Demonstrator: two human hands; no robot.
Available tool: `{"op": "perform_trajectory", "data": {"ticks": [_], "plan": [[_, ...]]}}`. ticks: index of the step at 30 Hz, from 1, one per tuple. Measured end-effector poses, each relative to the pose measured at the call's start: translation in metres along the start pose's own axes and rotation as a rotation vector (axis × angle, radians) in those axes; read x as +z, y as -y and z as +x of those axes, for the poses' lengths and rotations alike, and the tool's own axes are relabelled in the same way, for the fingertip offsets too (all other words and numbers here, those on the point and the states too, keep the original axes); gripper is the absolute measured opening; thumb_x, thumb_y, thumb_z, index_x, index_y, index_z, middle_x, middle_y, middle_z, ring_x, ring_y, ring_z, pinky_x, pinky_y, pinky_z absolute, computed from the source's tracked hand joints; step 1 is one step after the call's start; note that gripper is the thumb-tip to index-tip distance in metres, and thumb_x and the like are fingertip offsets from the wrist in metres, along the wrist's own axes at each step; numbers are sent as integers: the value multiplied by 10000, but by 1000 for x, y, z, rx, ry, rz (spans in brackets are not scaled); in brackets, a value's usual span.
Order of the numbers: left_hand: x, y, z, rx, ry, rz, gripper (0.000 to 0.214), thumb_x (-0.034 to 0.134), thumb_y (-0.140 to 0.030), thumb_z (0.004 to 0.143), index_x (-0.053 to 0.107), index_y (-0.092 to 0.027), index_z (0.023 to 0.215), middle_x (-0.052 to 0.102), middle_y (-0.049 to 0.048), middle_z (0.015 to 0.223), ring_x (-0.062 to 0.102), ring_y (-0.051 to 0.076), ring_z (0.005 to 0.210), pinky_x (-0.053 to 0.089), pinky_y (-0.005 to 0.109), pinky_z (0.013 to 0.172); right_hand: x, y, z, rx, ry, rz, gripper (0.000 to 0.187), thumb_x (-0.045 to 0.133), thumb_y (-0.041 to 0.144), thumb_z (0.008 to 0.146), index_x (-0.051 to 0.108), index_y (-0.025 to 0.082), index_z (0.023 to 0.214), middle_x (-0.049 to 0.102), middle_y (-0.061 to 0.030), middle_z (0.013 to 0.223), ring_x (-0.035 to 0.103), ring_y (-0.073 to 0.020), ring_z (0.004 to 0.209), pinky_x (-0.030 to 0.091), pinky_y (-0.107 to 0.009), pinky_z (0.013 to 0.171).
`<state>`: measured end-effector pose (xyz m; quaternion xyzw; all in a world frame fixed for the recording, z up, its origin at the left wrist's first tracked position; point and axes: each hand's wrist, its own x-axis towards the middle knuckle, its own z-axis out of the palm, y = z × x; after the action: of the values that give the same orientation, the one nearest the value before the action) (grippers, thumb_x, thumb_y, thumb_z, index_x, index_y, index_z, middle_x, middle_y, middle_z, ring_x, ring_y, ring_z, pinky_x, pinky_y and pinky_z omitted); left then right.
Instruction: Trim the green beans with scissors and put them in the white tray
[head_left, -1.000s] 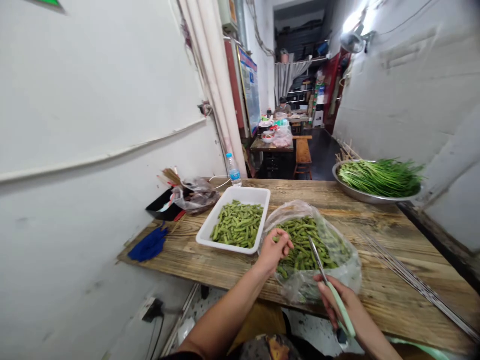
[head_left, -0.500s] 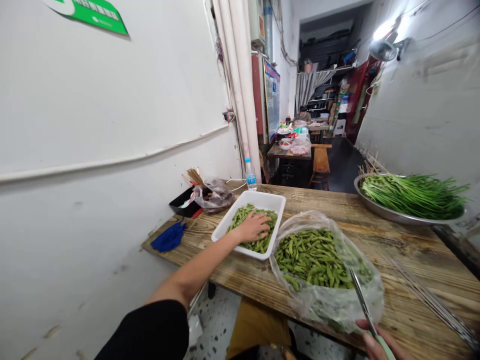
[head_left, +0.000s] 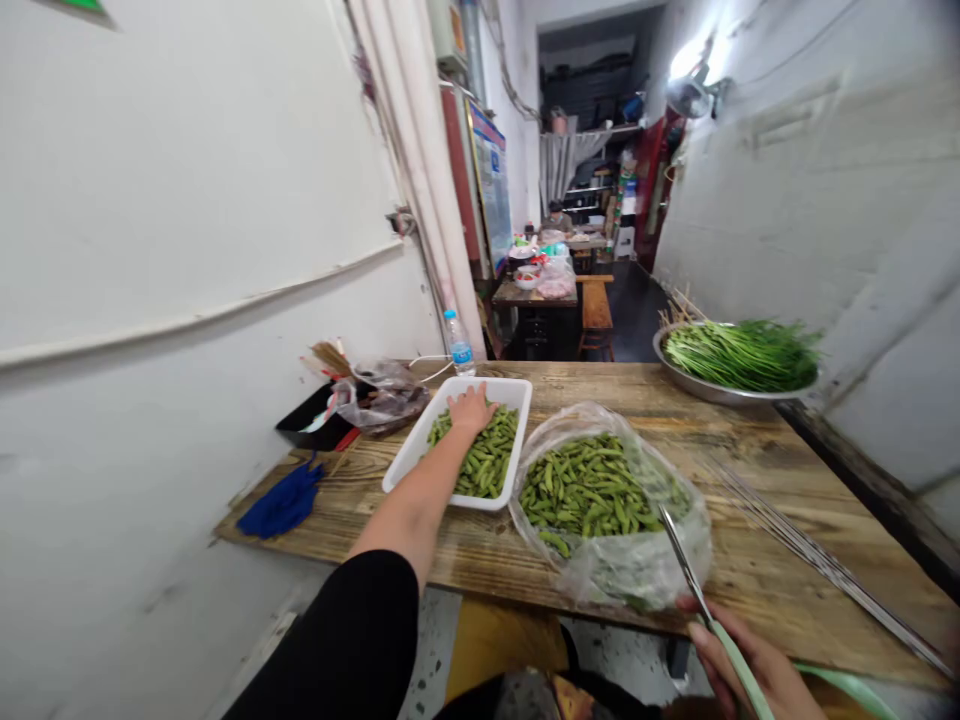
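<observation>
The person's left hand (head_left: 471, 410) lies palm down inside a white plastic tray (head_left: 519, 395), fingers spread and resting on a heap of edamame pods (head_left: 487, 458). The forearm crosses the tray's near rim.

Just right of the tray, touching or almost touching it, sits a clear plastic bag (head_left: 637, 570) with its mouth open, full of more pods. The right hand (head_left: 739, 655) is at the bottom edge of the view, near the bag, its fingers curled around the pale green handles of a pair of scissors (head_left: 684, 568). The steel blades point up toward the bag; whether they are parted is hard to tell.

All this is on a weathered wooden table (head_left: 360, 505). Beyond the tray stands a water bottle (head_left: 458, 343). To the tray's left are a black box (head_left: 307, 428), a crumpled bag (head_left: 382, 400) and a blue cloth (head_left: 281, 505). Far right of the tray, a steel basin (head_left: 697, 382) holds long green stalks, and thin metal skewers (head_left: 817, 565) lie nearer the table's edge.
</observation>
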<state>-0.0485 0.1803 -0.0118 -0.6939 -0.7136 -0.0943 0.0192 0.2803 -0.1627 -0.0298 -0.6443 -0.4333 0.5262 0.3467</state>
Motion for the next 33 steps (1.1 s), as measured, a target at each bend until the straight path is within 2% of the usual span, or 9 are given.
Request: {"op": "perform_trajectory", "data": {"ticks": [5, 8, 10, 12, 15, 18, 22, 29, 33], "plan": [[-21, -28, -20, 109, -236, -207, 448, 450, -329, 832, 482, -154, 1244, 458, 153, 1318, 382, 293, 1210, 131, 501, 1035, 3, 1, 2, 24, 2, 67, 671, 555, 651, 655, 543, 156, 1109, 373, 87, 422, 355, -86, 347, 315, -193, 343], [-33, -64, -64, 368, -100, -470, 295, 464, -359, 837, 660, -182, 969, 652, 91, 1038, 537, 239, 1014, 284, 405, 974, 7, 1, 8, 6, 15, 78, 659, 543, 636, 682, 508, 146, 1121, 356, 99, 426, 334, -78, 349, 294, -185, 339], [-32, -92, -101, 566, 54, -691, 266, 505, -404, 814, 686, -225, 890, 688, 46, 889, 591, 196, 844, 377, 334, 874, 9, 1, 12, -26, -2, 90, 644, 530, 619, 708, 482, 149, 1146, 343, 109, 419, 327, -76, 340, 291, -181, 334], [-25, -118, -134, 653, 118, -830, 233, 565, -410, 775, 696, -239, 865, 688, 35, 841, 595, 184, 771, 401, 313, 814, 11, -1, 17, -55, -22, 103, 624, 520, 601, 730, 465, 149, 1156, 337, 116, 421, 330, -76, 335, 309, -183, 336], [-8, -146, -161, 621, 132, -855, 231, 611, -379, 744, 695, -222, 891, 662, 36, 751, 571, 169, 678, 415, 297, 720, 10, -5, 23, -73, -45, 84, 580, 522, 581, 746, 476, 150, 1132, 338, 117, 419, 339, -77, 331, 328, -186, 337], [3, -159, -165, 596, 134, -810, 215, 636, -305, 722, 693, -201, 901, 643, 51, 778, 560, 171, 703, 413, 286, 692, 7, -8, 26, -72, -59, 45, 561, 514, 577, 757, 494, 154, 1125, 351, 114, 408, 354, -79, 325, 328, -181, 333], [7, -158, -158, 539, 212, -923, 136, 606, -253, 725, 692, -193, 813, 652, 40, 755, 574, 162, 683, 425, 274, 677, 8, -8, 25, -83, -41, 36, 561, 505, 576, 771, 486, 148, 1133, 361, 110, 406, 359, -77, 325, 332, -179, 335], [12, -146, -155, 231, 352, -1211, 162, 597, -293, 716, 649, -164, 798, 610, -17, 495, 562, 131, 491, 417, 252, 580, 14, -7, 29, -68, -7, 28, 560, 511, 596, 756, 489, 159, 1105, 342, 111, 415, 323, -67, 316, 309, -179, 315], [5, -148, -161, 43, 502, -1506, 235, 678, -325, 644, 593, -141, 762, 613, -10, 528, 577, 115, 507, 377, 203, 502, 14, 3, 28, -68, -11, 24, 564, 507, 594, 755, 498, 154, 1108, 360, 101, 430, 349, -73, 336, 326, -184, 338]]}}
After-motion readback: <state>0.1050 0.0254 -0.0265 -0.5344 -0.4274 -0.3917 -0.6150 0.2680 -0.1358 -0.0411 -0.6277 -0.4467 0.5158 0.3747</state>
